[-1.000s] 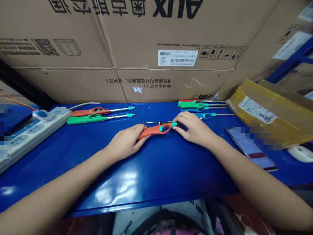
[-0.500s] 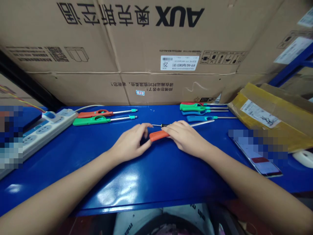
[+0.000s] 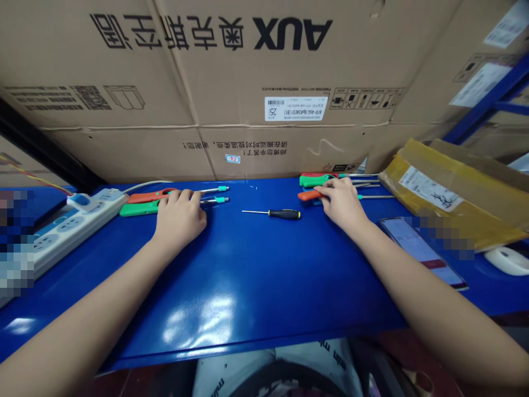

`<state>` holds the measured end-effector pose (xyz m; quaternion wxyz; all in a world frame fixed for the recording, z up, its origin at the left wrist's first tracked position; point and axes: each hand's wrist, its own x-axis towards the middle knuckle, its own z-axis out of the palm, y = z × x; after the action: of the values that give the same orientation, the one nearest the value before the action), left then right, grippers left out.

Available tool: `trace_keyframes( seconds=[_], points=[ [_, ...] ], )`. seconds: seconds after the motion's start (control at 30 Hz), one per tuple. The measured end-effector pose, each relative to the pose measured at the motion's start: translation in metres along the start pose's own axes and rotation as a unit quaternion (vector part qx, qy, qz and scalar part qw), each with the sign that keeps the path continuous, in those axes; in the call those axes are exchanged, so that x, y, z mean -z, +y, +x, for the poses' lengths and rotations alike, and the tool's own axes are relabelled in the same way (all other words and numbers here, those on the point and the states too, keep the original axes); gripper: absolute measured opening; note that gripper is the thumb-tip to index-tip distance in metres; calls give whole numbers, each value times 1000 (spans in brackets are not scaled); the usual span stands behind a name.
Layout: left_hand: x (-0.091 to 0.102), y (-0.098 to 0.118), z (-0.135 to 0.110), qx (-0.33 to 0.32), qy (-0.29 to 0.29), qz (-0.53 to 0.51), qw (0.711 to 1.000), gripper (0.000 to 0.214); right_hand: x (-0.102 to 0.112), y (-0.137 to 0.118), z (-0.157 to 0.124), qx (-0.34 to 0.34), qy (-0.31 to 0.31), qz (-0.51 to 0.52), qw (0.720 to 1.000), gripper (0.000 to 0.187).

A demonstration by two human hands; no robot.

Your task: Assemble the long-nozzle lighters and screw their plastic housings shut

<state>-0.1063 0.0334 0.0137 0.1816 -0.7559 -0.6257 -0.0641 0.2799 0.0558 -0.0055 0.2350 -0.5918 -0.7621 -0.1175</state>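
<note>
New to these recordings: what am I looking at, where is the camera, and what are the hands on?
No machine here: a person works bare-handed, filmed by one head-worn camera looking down at a blue table. The left hand lies over a green lighter at the left; the right hand touches an orange lighter in a pile at the right. Whether either grips, I cannot tell. A screwdriver lies free between them. A power strip, a phone and boxes stand around.

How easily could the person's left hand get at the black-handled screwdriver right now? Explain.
Probably easily: the screwdriver lies alone on bare blue table, to the right of the left hand, with nothing between them. That hand would first leave the lighters it rests on.
</note>
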Motion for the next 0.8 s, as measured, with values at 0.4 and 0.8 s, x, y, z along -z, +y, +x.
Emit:
trace_keyframes(
  seconds=[0.4, 0.8],
  points=[
    [10, 6, -1, -35, -39, -38, 998, 25, 10, -11, -6, -83, -111, -63, 988, 38],
    [17, 47, -27, -242, -23, -250, 937, 24, 36, -63, -14, 134, 6, 182, 974, 28]
  ],
)
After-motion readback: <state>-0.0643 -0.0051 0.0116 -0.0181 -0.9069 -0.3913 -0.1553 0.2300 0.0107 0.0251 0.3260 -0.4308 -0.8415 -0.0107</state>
